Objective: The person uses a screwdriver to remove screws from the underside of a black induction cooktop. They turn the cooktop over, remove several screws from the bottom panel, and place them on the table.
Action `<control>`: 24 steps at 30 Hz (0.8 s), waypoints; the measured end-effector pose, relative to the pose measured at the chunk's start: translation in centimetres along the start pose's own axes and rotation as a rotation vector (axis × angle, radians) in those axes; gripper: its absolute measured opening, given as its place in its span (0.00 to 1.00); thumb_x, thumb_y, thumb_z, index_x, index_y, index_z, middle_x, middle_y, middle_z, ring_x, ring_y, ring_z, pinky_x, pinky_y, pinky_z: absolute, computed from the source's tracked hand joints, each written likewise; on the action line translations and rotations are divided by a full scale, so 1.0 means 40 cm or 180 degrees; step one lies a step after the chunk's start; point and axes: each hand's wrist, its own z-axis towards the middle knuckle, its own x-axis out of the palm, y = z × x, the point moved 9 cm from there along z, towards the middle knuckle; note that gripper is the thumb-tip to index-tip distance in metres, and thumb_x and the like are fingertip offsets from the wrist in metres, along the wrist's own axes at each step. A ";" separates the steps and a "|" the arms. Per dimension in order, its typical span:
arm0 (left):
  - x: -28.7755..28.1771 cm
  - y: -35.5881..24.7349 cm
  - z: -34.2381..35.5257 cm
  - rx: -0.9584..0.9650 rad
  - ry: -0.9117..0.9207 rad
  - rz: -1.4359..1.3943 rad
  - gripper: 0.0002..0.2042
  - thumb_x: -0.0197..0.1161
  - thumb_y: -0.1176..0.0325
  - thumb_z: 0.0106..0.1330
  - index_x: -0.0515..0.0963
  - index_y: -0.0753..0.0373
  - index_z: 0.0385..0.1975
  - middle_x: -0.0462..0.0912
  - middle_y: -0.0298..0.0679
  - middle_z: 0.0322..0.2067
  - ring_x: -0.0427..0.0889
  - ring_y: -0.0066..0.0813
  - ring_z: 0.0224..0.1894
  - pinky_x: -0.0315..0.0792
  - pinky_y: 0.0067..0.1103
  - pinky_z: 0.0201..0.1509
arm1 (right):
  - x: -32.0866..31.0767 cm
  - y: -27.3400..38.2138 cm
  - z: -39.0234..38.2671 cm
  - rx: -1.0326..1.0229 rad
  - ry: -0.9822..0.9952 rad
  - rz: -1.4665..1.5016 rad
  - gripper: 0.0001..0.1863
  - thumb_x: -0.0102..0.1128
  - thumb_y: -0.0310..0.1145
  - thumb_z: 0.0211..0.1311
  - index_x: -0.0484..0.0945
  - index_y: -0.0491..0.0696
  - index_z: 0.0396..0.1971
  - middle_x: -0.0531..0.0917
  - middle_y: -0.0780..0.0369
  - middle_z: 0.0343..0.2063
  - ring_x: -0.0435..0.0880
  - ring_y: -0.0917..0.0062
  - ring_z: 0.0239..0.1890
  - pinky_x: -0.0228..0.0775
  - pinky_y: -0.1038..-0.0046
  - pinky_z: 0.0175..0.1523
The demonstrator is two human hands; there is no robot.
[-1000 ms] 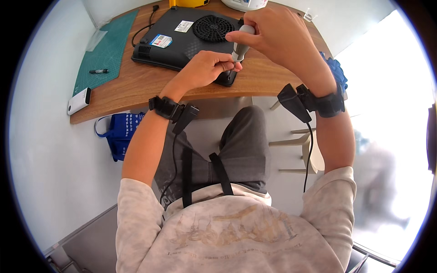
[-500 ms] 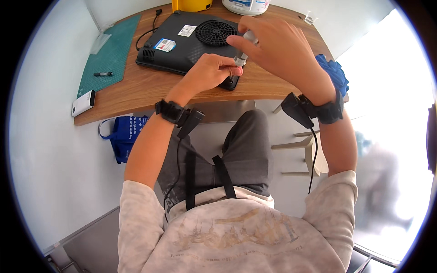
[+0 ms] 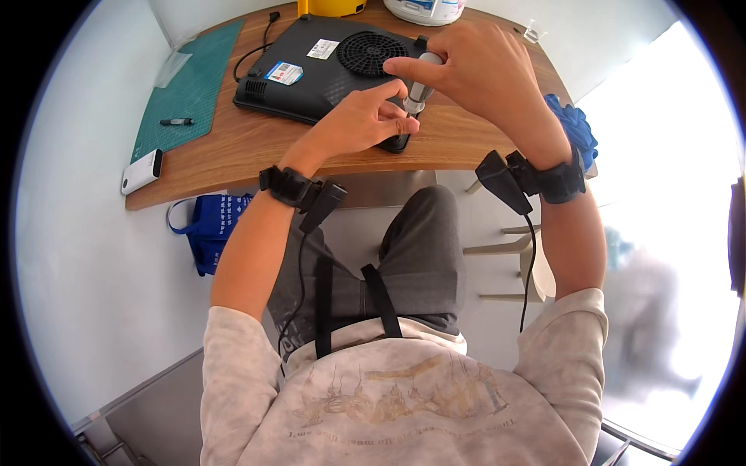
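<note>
A black induction cooker (image 3: 311,85) lies upside down on the table, its round fan grille (image 3: 371,53) facing up. My right hand (image 3: 486,74) is closed around the grey handle of a screwdriver (image 3: 420,92), with the thumb stretched out across it. The tool stands nearly upright, tip down, over the cooker's near right corner. Low on the screwdriver, the fingers of my left hand (image 3: 361,118) curl about its shaft, thumb nearest me and index finger raised beside the handle. Those fingers hide most of the tip and whatever lies under it.
On the table's left side are a green cutting mat (image 3: 190,97), a black marker (image 3: 177,122) and a white power bank (image 3: 142,172). Yellow (image 3: 334,6) and white (image 3: 426,9) containers stand at the back. Blue cloth (image 3: 573,126) lies right; a blue bag (image 3: 208,233) hangs below left.
The screwdriver tilts a little differently, and more of its handle shows. My left index finger has lifted from its pinch low on the tool. My right hand has shifted slightly to the right.
</note>
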 end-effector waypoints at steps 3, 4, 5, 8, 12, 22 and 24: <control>0.000 0.002 0.007 0.0134 -0.0091 -0.0094 0.10 0.63 0.68 0.72 0.72 0.67 0.35 0.90 0.42 0.37 0.88 0.32 0.43 0.76 0.27 0.48 | -0.004 0.012 -0.003 0.0192 0.0102 -0.0058 0.36 0.64 0.66 0.58 0.76 0.44 0.14 0.73 0.60 0.11 0.73 0.66 0.15 0.66 0.67 0.24; -0.002 -0.003 0.006 0.0199 -0.0083 -0.0114 0.09 0.62 0.69 0.72 0.73 0.67 0.36 0.90 0.43 0.37 0.88 0.31 0.43 0.77 0.26 0.48 | -0.001 0.017 -0.003 0.0236 0.0134 -0.0068 0.35 0.64 0.66 0.58 0.77 0.44 0.16 0.74 0.60 0.12 0.75 0.66 0.17 0.67 0.67 0.25; -0.005 -0.008 0.005 0.0262 -0.0075 -0.0134 0.08 0.62 0.70 0.72 0.73 0.68 0.37 0.90 0.43 0.37 0.88 0.31 0.43 0.77 0.26 0.48 | 0.001 0.019 -0.005 0.0281 0.0167 -0.0076 0.35 0.64 0.66 0.58 0.78 0.44 0.17 0.75 0.60 0.13 0.77 0.66 0.18 0.69 0.68 0.27; -0.011 0.009 0.010 0.0330 -0.0100 -0.0335 0.06 0.62 0.72 0.72 0.75 0.69 0.39 0.89 0.43 0.37 0.88 0.29 0.43 0.77 0.25 0.46 | -0.022 0.025 -0.022 0.0035 -0.0242 0.0156 0.30 0.65 0.62 0.60 0.81 0.45 0.25 0.79 0.60 0.17 0.80 0.67 0.22 0.71 0.69 0.30; -0.012 -0.004 0.014 0.0388 -0.0242 -0.0289 0.06 0.63 0.73 0.71 0.77 0.70 0.38 0.89 0.41 0.35 0.88 0.28 0.41 0.78 0.23 0.45 | -0.008 0.001 -0.022 -0.0090 -0.0093 0.1284 0.24 0.67 0.55 0.60 0.79 0.46 0.29 0.78 0.61 0.19 0.78 0.71 0.22 0.70 0.72 0.32; -0.015 0.001 0.014 0.0042 0.0037 0.0263 0.10 0.66 0.68 0.70 0.79 0.71 0.35 0.87 0.40 0.31 0.81 0.23 0.35 0.74 0.22 0.43 | 0.001 -0.005 -0.031 0.0411 0.0230 0.0192 0.31 0.65 0.65 0.56 0.83 0.47 0.23 0.82 0.57 0.16 0.84 0.61 0.22 0.76 0.62 0.29; -0.015 -0.005 0.011 -0.0002 0.0008 0.0288 0.13 0.66 0.67 0.71 0.75 0.70 0.28 0.82 0.35 0.25 0.71 0.17 0.29 0.70 0.23 0.38 | -0.004 -0.003 -0.038 0.0372 0.0111 0.0186 0.31 0.66 0.65 0.55 0.83 0.46 0.24 0.82 0.56 0.17 0.84 0.60 0.22 0.76 0.62 0.29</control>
